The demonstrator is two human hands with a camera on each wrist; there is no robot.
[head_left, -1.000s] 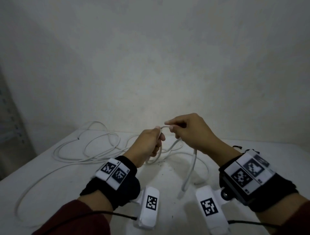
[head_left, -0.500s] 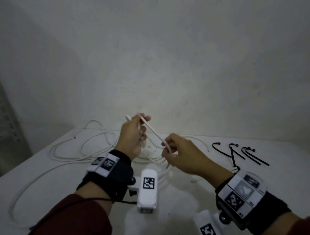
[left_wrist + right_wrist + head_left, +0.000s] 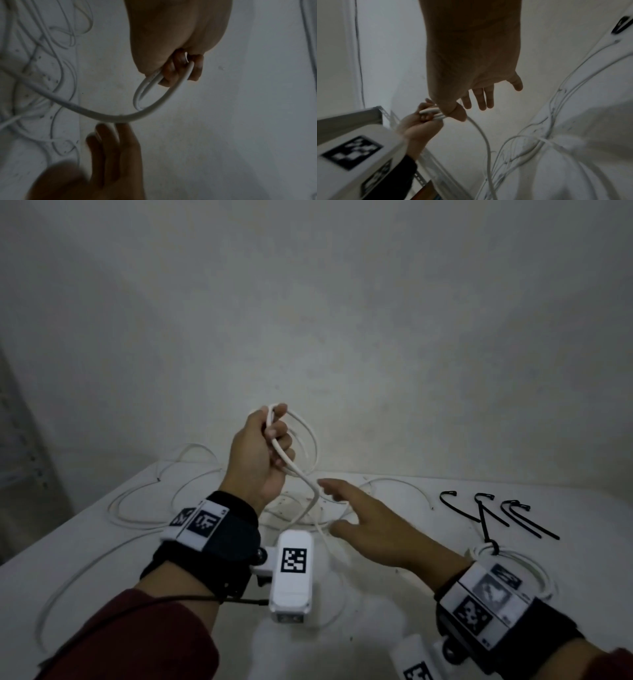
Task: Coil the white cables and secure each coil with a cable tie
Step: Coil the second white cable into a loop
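Table [image 3: 102, 542] is stretching out white beneath both my hands, and loose cable [image 3: 144, 505] is sprawling in wide loops across it, beyond and to the left of my left fingers. Nearer my right wrist, a finished coil [image 3: 534, 570] is lying flat with a dark tie cinched round it, and just past it, off to the right of my right fingertips, three spare black cable ties [image 3: 496, 515] are lying side by side. My left hand [image 3: 263, 453] is raised above the table with its fingers curling tight round a small coil of white cable [image 3: 308, 440], the loops bulging out beyond my knuckles. From that grip the cable's free run is dropping down past my right fingertips into the tangle below. My right hand [image 3: 370, 525] is hovering lower, fingers spread and straight, gripping nothing; whether its fingertips are touching the hanging run, I cannot tell.
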